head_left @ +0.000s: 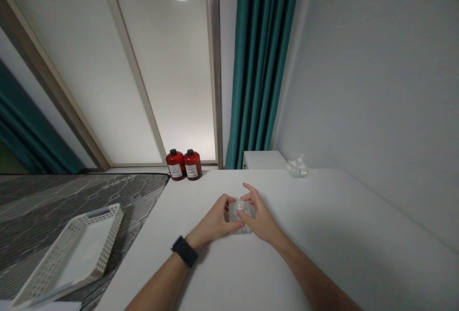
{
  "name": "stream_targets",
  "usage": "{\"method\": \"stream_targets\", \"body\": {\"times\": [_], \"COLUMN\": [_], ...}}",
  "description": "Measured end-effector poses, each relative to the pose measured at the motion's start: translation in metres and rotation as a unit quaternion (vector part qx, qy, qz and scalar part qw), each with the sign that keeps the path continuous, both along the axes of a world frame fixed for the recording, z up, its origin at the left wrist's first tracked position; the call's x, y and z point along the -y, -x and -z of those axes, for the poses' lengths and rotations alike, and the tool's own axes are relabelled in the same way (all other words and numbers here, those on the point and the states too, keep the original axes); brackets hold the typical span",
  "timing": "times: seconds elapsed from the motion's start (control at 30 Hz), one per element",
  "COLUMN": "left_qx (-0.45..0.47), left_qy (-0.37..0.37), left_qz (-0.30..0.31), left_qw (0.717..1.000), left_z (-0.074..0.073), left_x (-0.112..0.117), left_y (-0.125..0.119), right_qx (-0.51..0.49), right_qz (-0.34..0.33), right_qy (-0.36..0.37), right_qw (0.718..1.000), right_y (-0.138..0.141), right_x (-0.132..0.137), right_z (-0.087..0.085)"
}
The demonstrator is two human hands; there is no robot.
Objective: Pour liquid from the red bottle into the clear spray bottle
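Clear glossy plastic container, matt white table, perforated plastic tray.

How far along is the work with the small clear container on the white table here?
Done: nothing visibly finished. In hand: both hands close on the small clear container on the white table, left hand at its side, right hand with fingers on its top. Left: whether it is open cannot be told. The white basket sits apart.

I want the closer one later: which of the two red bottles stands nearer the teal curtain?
The right red bottle: it stands beside the left red bottle, touching or nearly so, but on the side toward the teal curtain.
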State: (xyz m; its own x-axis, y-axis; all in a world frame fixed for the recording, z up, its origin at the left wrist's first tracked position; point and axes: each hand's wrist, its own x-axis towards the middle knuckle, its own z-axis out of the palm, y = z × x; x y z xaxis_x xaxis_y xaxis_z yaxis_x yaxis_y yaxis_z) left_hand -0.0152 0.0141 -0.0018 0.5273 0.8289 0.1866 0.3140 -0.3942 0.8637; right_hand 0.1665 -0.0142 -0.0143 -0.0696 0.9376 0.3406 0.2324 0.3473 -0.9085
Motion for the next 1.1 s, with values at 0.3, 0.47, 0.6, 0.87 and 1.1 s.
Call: {"method": "stream_targets", "body": {"times": [0.3,0.47,0.6,0.87,1.1], "left_qx": [-0.012,-0.015,-0.014,-0.01,-0.009], "left_qy": [0.011,0.001,0.004,0.004,-0.005], "left_qz": [0.007,0.012,0.011,0.014,0.016], "left_qw": [1.0,1.0,1.0,1.0,1.0], "left_z": [-0.0016,-0.0045,-0.0042,-0.0011,0.0001], "left_x": [-0.0009,-0.0004,-0.0003,-0.0015,-0.0019], "left_y": [0.0005,0.0007,0.0006,-0.0007,-0.0001], "right_qx": [-0.07,-0.072,-0.05,-0.014,-0.012], "right_qz": [-0.018,-0.057,-0.055,-0.038,0.007], "right_qy": [-0.031,-0.023,-0.028,-0.028,-0.016], "right_qw": [0.997,0.996,0.997,0.999,1.0], "right_y": [-0.0052,-0.002,0.0012,0.0024,0.0024], "right_x": [-0.0045,-0.0001,0.0024,0.0042,0.0021], "right_z": [0.0053,0.0001,-0.0003,-0.0015,0.0025]}}
